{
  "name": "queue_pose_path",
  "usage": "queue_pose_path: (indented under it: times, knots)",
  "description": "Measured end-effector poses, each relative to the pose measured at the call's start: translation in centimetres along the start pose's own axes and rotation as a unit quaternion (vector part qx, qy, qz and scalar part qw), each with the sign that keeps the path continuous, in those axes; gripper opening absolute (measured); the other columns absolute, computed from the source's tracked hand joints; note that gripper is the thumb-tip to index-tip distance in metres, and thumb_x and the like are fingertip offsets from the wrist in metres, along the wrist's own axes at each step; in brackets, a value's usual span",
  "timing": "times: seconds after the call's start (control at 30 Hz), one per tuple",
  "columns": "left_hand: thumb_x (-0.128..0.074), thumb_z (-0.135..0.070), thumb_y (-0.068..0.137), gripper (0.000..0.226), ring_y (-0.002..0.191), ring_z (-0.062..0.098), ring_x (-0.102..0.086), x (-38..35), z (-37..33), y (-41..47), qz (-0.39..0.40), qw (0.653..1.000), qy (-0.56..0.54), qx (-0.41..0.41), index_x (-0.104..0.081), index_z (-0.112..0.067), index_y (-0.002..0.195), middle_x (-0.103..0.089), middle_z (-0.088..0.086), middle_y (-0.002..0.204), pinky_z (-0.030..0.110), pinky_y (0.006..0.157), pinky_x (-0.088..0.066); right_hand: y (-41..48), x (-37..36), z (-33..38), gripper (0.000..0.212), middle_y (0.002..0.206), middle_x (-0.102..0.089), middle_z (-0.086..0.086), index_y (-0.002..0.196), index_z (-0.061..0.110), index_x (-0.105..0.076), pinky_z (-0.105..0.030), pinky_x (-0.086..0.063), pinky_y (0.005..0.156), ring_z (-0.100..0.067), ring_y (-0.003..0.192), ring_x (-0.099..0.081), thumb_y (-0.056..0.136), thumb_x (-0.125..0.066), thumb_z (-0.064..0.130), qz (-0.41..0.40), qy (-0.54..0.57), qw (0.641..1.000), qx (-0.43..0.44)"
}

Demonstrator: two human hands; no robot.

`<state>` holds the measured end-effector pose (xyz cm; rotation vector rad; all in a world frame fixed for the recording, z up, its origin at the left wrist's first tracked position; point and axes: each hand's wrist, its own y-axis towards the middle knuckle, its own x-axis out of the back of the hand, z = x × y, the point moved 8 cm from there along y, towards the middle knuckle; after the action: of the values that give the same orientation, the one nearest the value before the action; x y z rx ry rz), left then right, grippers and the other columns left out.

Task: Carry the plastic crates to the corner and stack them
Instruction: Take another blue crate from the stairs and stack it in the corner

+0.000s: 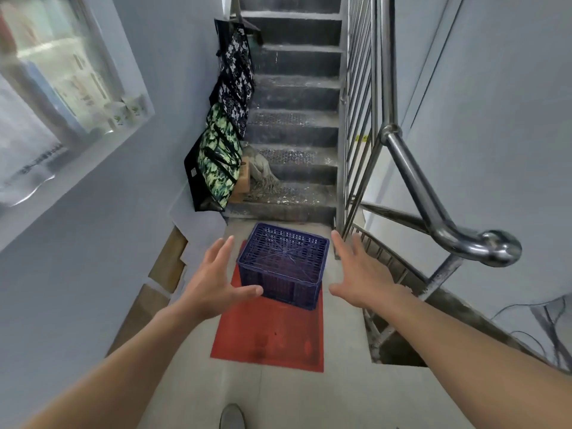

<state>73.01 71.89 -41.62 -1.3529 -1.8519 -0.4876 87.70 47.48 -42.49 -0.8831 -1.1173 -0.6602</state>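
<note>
Progress: we saw one blue crate (283, 264) alone on the red mat (269, 335) at the foot of the stairs (294, 150). Nothing was stacked on it, so we judged the carrying and stacking mostly undone.
Hands: our left hand (213, 283) and right hand (359, 274) were held apart, fingers straight, gripping nothing.
Crate against hands: it lay between them, slightly farther off, apparently untouched.
</note>
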Motion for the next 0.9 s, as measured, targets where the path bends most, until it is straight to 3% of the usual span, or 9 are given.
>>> queue_pose_path:
  times: [0.07, 0.17, 0.23, 0.37, 0.47, 0.6, 0.77, 0.9]
  knots:
    - [-0.077, -0.068, 0.07, 0.122, 0.153, 0.017, -0.008, -0.4, 0.6, 3.5, 0.009, 1.0, 0.009, -0.007, -0.005, -0.031, 0.161, 0.002, -0.01, 0.167, 0.043, 0.121, -0.024, 2.3, 0.5, -0.6, 0.116, 0.173, 0.014, -0.008, 0.16, 0.043, 0.017, -0.029, -0.051, 0.063, -0.029, 0.117, -0.065, 0.086, -0.073, 0.045, 0.006, -0.008, 1.0, -0.016]
    - [-0.07, -0.076, 0.067, 0.119, 0.154, 0.017, -0.005, -0.5, 2.0, 9.3, 0.033, 0.999, 0.009, -0.013, -0.01, -0.032, 0.16, 0.004, -0.01, 0.167, 0.043, 0.121, -0.023, 6.5, 0.9, -1.3, 0.114, 0.172, 0.014, -0.01, 0.16, 0.042, 0.018, -0.032, -0.056, 0.063, -0.025, 0.1, -0.068, 0.086, -0.069, 0.052, 0.014, -0.01, 0.999, -0.043]
    - [-0.06, -0.09, 0.057, 0.126, 0.154, 0.017, -0.005, -0.2, 2.9, 13.3, 0.056, 0.998, 0.003, -0.02, -0.013, -0.034, 0.16, 0.005, -0.012, 0.167, 0.043, 0.121, -0.023, 9.4, 1.1, -1.7, 0.114, 0.173, 0.015, -0.01, 0.16, 0.042, 0.02, -0.037, -0.061, 0.075, -0.028, 0.113, -0.066, 0.086, -0.065, 0.061, 0.017, -0.004, 0.997, -0.071]
    - [-0.042, -0.105, 0.043, 0.138, 0.154, 0.016, -0.002, 0.8, 4.5, 20.6, 0.086, 0.996, -0.008, -0.02, -0.018, -0.035, 0.159, 0.006, -0.013, 0.167, 0.043, 0.122, -0.021, 14.6, 1.9, -1.4, 0.11, 0.173, 0.014, -0.008, 0.159, 0.043, 0.021, -0.04, -0.061, 0.082, -0.028, 0.125, -0.062, 0.087, -0.056, 0.072, 0.006, 0.029, 0.992, -0.122]
    - [-0.039, -0.103, 0.05, 0.131, 0.154, 0.017, -0.004, 1.6, 5.5, 25.3, 0.106, 0.994, 0.0, -0.02, -0.019, -0.035, 0.159, 0.004, -0.013, 0.167, 0.044, 0.122, -0.021, 17.8, 2.2, -1.0, 0.101, 0.174, 0.011, -0.005, 0.161, 0.041, 0.018, -0.043, -0.057, 0.092, -0.031, 0.138, -0.052, 0.092, -0.047, 0.076, -0.004, 0.069, 0.986, -0.151]
    - [-0.033, -0.105, 0.052, 0.128, 0.154, 0.017, -0.007, 1.9, 6.8, 29.7, 0.119, 0.993, -0.007, -0.011, -0.021, -0.034, 0.159, 0.003, -0.013, 0.167, 0.045, 0.121, -0.021, 22.1, 1.8, -1.2, 0.094, 0.174, 0.008, -0.007, 0.161, 0.042, 0.014, -0.049, -0.052, 0.103, -0.032, 0.138, -0.053, 0.09, -0.031, 0.084, -0.01, 0.107, 0.979, -0.174]
    - [-0.047, -0.082, 0.079, 0.096, 0.154, 0.017, -0.009, 1.4, 8.6, 34.4, 0.14, 0.99, -0.032, 0.014, -0.024, -0.033, 0.158, 0.001, -0.011, 0.167, 0.044, 0.121, -0.02, 27.5, 0.8, -2.1, 0.09, 0.173, -0.013, -0.01, 0.163, 0.039, 0.009, -0.052, -0.037, 0.116, -0.031, 0.152, -0.034, 0.091, -0.019, 0.085, -0.024, 0.189, 0.961, -0.201]
    - [-0.04, -0.093, 0.066, 0.109, 0.153, 0.018, -0.012, 1.0, 9.1, 37.9, 0.148, 0.987, -0.041, 0.037, -0.024, -0.036, 0.157, 0.001, -0.011, 0.167, 0.045, 0.121, -0.023, 31.7, 0.5, -2.7, 0.085, 0.168, -0.032, -0.007, 0.165, 0.034, 0.006, -0.051, -0.031, 0.12, -0.03, 0.154, -0.031, 0.096, -0.018, 0.078, -0.02, 0.249, 0.946, -0.208]
